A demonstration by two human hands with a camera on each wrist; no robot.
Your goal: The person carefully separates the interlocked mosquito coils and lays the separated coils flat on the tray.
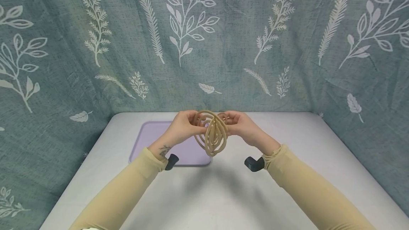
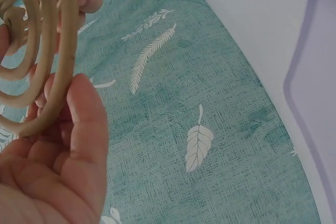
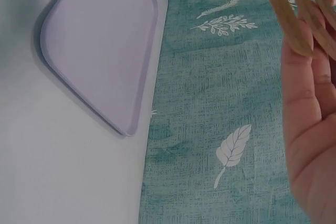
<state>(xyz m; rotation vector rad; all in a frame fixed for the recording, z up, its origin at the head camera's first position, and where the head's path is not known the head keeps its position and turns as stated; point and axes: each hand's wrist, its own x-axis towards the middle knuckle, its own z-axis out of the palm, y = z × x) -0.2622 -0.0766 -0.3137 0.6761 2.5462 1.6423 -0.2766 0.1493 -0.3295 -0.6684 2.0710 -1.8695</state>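
A tan, wood-like folding piece made of several nested loops (image 1: 216, 141) is held up above the table in the head view, its loops fanned at angles to one another. My left hand (image 1: 183, 127) grips its left side, and in the left wrist view the thumb and fingers close around the outer loop (image 2: 65, 51). On the opposite side, my right hand (image 1: 244, 127) pinches the edge of the loops. The right wrist view shows fingers (image 3: 302, 77) against the curved strips (image 3: 289, 17), partly cut off by the frame.
A flat lilac tray (image 1: 150, 141) lies on the white table (image 1: 287, 187), left of centre and partly behind my left arm. Green leaf-patterned cloth (image 1: 230, 45) stands around the table's back and sides.
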